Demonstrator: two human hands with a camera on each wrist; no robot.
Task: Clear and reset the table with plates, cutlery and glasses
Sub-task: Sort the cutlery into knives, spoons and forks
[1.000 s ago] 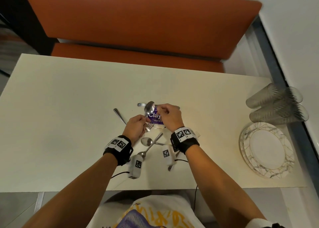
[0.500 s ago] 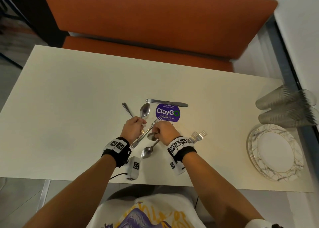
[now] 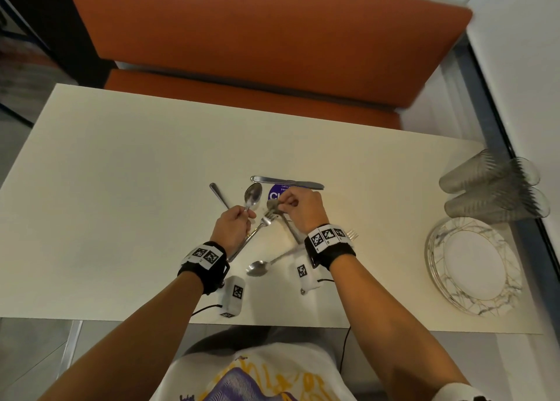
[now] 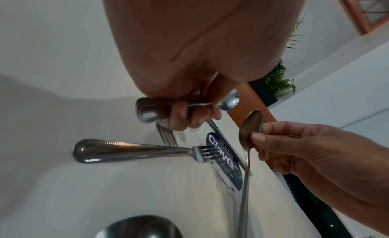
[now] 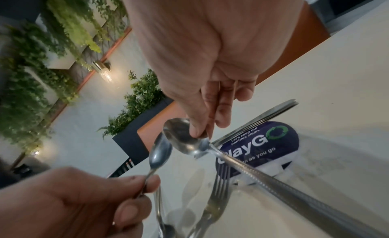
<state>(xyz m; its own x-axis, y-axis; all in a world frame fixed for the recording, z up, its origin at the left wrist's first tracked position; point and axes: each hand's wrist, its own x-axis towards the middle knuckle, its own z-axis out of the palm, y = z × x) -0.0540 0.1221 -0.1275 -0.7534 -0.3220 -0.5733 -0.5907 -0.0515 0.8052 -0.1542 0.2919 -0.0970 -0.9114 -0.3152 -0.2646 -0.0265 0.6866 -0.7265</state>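
Your left hand [image 3: 232,224] has its fingers [image 4: 187,115] curled round the handle of a spoon [image 3: 253,195], bowl pointing toward the far edge of the table [image 3: 121,173]; a fork [image 3: 256,230] also runs under that fist, tines toward the table's middle, though whether you grip it too cannot be told. Your right hand [image 3: 303,211] pinches a second spoon [image 5: 185,140] at its bowl between thumb and fingertips, the handle slanting back toward your wrist, lifted off the table. Both hands hover near the middle of the table, close together but not touching.

A table knife [image 3: 287,182] lies flat just beyond your right hand, across the far rim of a round purple sticker [image 5: 263,145]. A third spoon [image 3: 260,267] lies between your wrists toward the near edge. Another utensil handle [image 3: 218,195] lies left of the held spoon.

By the right edge sits a stack of marbled plates [image 3: 472,267], with ribbed glasses [image 3: 494,188] lying on their sides just beyond it.
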